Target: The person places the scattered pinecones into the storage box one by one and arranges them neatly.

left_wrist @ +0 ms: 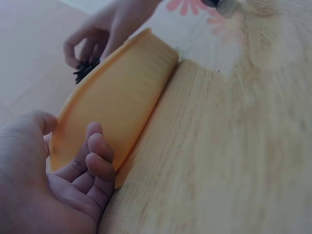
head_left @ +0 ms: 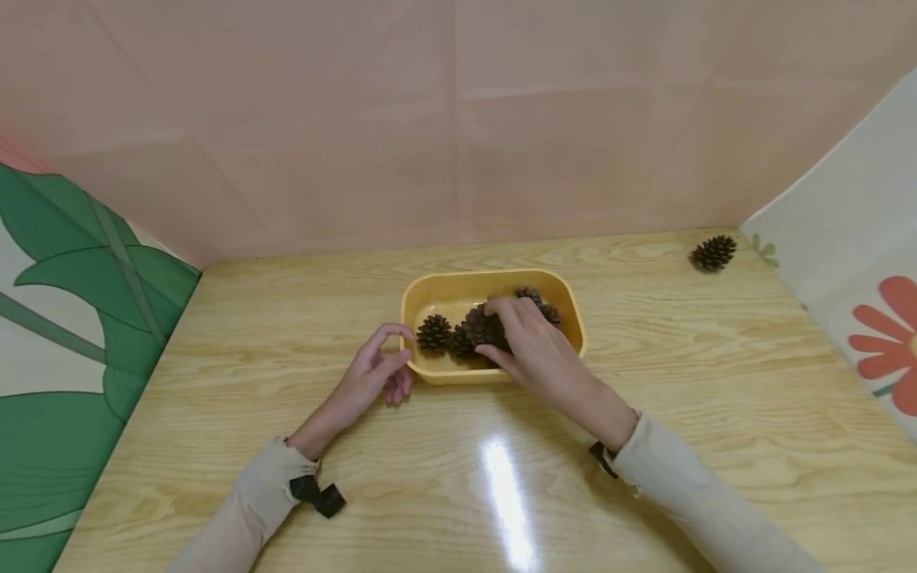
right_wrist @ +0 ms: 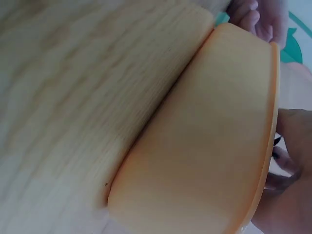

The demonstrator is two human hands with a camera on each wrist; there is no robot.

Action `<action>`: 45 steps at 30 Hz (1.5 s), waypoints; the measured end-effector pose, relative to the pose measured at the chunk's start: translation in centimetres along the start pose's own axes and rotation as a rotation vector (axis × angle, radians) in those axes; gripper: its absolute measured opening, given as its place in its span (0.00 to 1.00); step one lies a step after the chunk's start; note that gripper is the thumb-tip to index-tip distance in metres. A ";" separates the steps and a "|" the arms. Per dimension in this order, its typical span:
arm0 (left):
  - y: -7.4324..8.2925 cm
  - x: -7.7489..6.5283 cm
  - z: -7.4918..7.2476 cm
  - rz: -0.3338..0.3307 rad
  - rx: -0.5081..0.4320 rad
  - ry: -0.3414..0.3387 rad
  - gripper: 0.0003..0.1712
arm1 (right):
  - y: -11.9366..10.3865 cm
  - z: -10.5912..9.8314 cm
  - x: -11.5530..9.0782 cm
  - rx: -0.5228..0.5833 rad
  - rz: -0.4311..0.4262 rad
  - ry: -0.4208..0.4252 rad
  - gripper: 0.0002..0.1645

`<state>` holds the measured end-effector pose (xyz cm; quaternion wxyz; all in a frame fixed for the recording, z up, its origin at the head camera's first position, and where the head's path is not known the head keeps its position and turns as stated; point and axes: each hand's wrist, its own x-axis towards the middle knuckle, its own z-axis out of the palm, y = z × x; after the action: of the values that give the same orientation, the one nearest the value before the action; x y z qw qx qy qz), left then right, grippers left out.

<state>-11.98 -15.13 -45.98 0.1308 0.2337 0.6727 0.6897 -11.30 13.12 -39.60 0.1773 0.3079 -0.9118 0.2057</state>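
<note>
A yellow plastic basin (head_left: 494, 278) sits on the table with several brown pine cones (head_left: 433, 333) in it. At its left end, my left hand (head_left: 372, 372) pinches the rim between thumb and forefinger. The other fingers curl loosely beside the outer wall (left_wrist: 122, 87) in the left wrist view. My right hand (head_left: 533, 342) reaches over the near rim and grips a pine cone (head_left: 478, 325) inside the basin, palm down. Much of that cone is hidden by the hand. In the left wrist view dark scales (left_wrist: 87, 70) show below the right fingers.
A single pine cone (head_left: 713, 253) lies at the table's far right corner. Behind the wooden table (head_left: 286, 318) stands a pink backdrop (head_left: 458, 159), with leaf-printed and flower-printed panels at the sides. Black straps (head_left: 318, 495) hang at the wrists.
</note>
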 end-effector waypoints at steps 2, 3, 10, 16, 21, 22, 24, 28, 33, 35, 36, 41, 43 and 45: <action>0.0 0.0 0.0 -0.004 -0.003 0.003 0.19 | 0.2 0.1 0.0 -0.001 0.004 0.008 0.31; 0.0 0.0 0.0 -0.006 -0.003 0.005 0.19 | 0.3 0.1 0.0 -0.003 0.007 0.005 0.32; 0.0 -0.1 -0.1 -0.019 -0.009 0.012 0.18 | 1.1 0.3 -0.1 -0.025 0.131 -0.125 0.40; 0.0 0.0 0.0 0.004 -0.009 0.005 0.18 | 1.4 0.0 -0.2 -0.062 0.198 -0.219 0.38; 0.1 0.1 0.0 0.002 -0.010 0.013 0.18 | 1.5 -0.2 0.0 -0.076 0.160 -0.176 0.33; 0.1 0.1 0.0 0.001 -0.010 0.014 0.18 | 1.5 -0.2 0.0 -0.076 0.146 -0.158 0.31; 0.2 0.2 0.0 -0.001 -0.012 0.016 0.17 | 1.6 -0.5 0.1 -0.069 0.132 -0.125 0.29; 0.1 0.2 0.1 -0.003 -0.013 0.015 0.17 | 2.0 -1.4 0.3 -0.050 0.111 -0.067 0.26; 0.0 0.1 0.0 0.000 -0.007 0.006 0.16 | 3.1 -2.8 0.5 -0.042 0.112 -0.018 0.24; 0.0 0.0 0.0 0.004 -0.007 0.004 0.16 | 3.6 -3.4 0.5 -0.047 0.126 -0.011 0.23; 0.0 0.0 0.0 0.005 -0.007 0.004 0.16 | 3.8 -3.7 0.5 -0.049 0.132 -0.008 0.23; 0.0 0.0 0.0 0.000 -0.013 0.009 0.17 | 5.4 -5.2 0.5 -0.059 0.178 0.011 0.23; 0.1 0.0 0.1 0.001 -0.014 0.009 0.17 | 6.2 -5.8 0.5 -0.063 0.197 0.020 0.24; 0.2 0.0 0.1 -0.001 -0.014 0.012 0.17 | 7.1 -6.4 0.4 -0.066 0.220 0.028 0.24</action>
<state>-11.93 -15.03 -45.80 0.1288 0.2285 0.6687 0.6957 -14.80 21.16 -35.86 0.1762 0.1969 -0.9439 0.1980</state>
